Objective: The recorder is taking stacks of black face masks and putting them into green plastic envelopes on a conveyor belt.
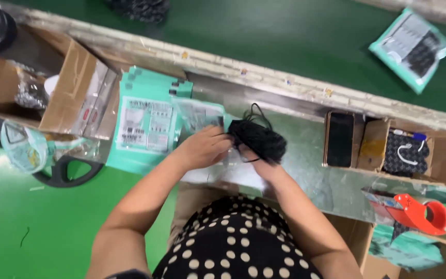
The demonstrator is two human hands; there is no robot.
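At the bench's middle, both hands, left (202, 148) and right (260, 164), close on a black bundle (258, 137) over a clear bag (198, 114), seemingly keeping it compact beside the teal packets (143, 116).

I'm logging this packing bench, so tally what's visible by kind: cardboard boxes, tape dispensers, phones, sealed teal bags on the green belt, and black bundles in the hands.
Cardboard boxes: 2, left one, right one
Red tape dispensers: 1
Phones: 1
Sealed teal bags on belt: 1
Black bundles held by left hand and right hand: 1
Total: 6
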